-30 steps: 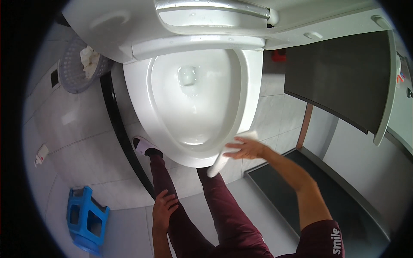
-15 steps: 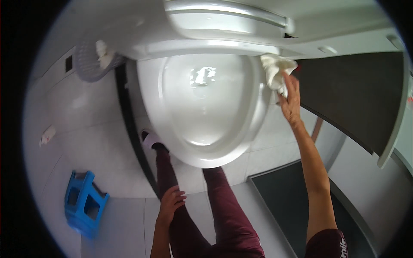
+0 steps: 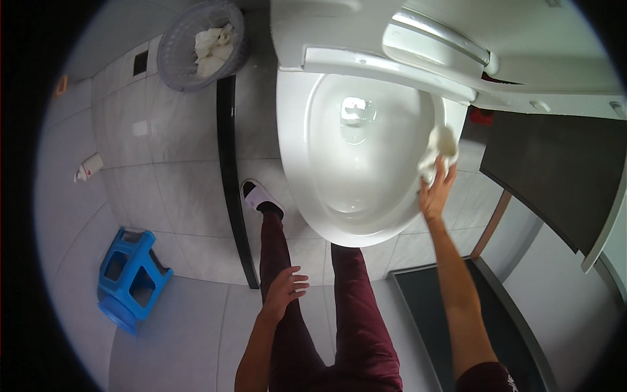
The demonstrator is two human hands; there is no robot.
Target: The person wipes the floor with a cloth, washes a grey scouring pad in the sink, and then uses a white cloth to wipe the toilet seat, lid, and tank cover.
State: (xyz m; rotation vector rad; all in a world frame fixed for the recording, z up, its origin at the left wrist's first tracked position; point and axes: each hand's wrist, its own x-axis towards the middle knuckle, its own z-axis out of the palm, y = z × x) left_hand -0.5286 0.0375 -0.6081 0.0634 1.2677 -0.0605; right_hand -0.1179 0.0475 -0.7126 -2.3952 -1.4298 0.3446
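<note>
The white toilet bowl (image 3: 294,140) stands before me with its inside exposed and water at the bottom. My right hand (image 3: 439,191) grips a crumpled off-white cloth (image 3: 441,145) and presses it against the right side of the bowl's rim. Part of the cloth hangs over the inner edge. Fingers apart, my left hand (image 3: 286,291) hovers over or rests by my left thigh; whether it touches the trouser leg cannot be told. It holds nothing.
A lidless waste basket (image 3: 173,62) with crumpled paper stands at the far left. A black floor strip (image 3: 230,163) runs left of the toilet. Farther left are a white bottle (image 3: 90,167) and a blue stool (image 3: 134,274). A dark panel (image 3: 548,176) and dark floor tray (image 3: 444,313) lie right.
My right hand has brought the cloth from the rim's back right corner nearer to me along its right side. The whole view has shifted, showing more of the waste basket.
</note>
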